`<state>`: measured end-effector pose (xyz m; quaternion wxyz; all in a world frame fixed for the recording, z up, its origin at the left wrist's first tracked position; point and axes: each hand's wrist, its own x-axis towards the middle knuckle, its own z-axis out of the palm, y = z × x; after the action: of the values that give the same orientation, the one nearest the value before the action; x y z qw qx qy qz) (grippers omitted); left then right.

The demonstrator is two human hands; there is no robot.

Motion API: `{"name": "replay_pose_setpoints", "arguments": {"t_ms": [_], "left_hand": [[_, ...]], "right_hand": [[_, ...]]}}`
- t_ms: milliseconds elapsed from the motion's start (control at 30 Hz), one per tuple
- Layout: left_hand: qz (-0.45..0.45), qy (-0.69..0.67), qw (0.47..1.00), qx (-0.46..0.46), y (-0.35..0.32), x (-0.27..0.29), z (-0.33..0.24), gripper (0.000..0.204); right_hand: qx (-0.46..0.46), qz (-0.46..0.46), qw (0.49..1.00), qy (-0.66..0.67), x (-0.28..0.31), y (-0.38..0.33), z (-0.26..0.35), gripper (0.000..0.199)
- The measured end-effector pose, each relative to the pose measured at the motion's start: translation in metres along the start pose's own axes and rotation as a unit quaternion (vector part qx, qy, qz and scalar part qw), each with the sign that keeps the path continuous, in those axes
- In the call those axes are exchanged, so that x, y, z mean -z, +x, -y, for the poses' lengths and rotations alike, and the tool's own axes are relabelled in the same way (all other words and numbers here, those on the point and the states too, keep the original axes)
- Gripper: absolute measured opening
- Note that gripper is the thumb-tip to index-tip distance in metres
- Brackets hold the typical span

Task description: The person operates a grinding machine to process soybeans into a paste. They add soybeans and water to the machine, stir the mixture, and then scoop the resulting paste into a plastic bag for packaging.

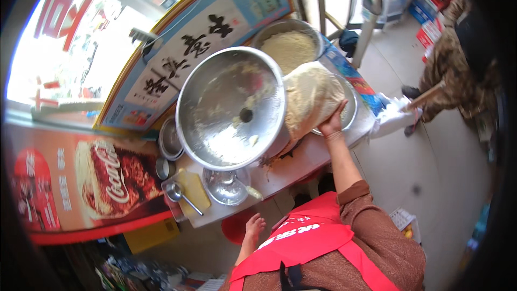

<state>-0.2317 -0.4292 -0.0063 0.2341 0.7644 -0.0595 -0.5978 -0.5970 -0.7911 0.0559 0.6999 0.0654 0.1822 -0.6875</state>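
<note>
A wide steel hopper (215,113) shaped like a bowl, with a dark hole at its bottom and pale residue inside, stands over the table. At its right side bulges a cream-coloured cloth bag (309,97). My right hand (332,123) grips the bag's lower right side; some of its fingers are hidden. Partly behind the bag is a metal basin (351,99). My left hand (255,227) hangs in front of the table edge, holding nothing, its fingers loosely apart.
A pot of yellowish grainy stuff (288,48) stands at the back. On the left of the table are a ladle (175,191), a yellow board (195,191) and a glass bowl (226,188). A red stool (237,227) is below. Another person (452,64) stands at right.
</note>
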Motion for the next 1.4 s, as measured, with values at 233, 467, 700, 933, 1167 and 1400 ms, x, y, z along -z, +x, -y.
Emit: {"name": "replay_pose_setpoints", "arguments": {"t_ms": [233, 467, 700, 933, 1167, 1400], "left_hand": [[0.026, -0.005, 0.997, -0.069, 0.014, -0.021, -0.028, 0.048], [0.013, -0.023, 0.998, -0.051, 0.024, -0.008, -0.009, 0.044], [0.070, -0.035, 0.997, 0.013, 0.054, 0.044, 0.032, 0.040], [0.112, 0.054, 0.990, 0.066, 0.087, 0.066, 0.024, 0.040], [0.160, 0.121, 0.980, -0.020, 0.090, -0.002, -0.035, 0.039], [0.143, 0.181, 0.972, -0.047, 0.045, -0.166, -0.075, 0.042]], "right_hand": [[-0.036, -0.046, 0.998, -0.033, 0.005, -0.007, 0.016, 0.088], [-0.110, -0.061, 0.992, 0.003, 0.036, -0.012, 0.024, 0.075], [-0.236, -0.235, 0.767, -0.549, 0.177, -0.188, 0.056, 0.053], [-0.254, -0.238, 0.814, -0.466, 0.172, -0.415, 0.027, 0.100], [-0.218, -0.338, 0.741, -0.537, 0.265, -0.368, 0.054, 0.088], [0.047, -0.498, 0.593, -0.631, 0.311, -0.241, 0.202, 0.038]]}}
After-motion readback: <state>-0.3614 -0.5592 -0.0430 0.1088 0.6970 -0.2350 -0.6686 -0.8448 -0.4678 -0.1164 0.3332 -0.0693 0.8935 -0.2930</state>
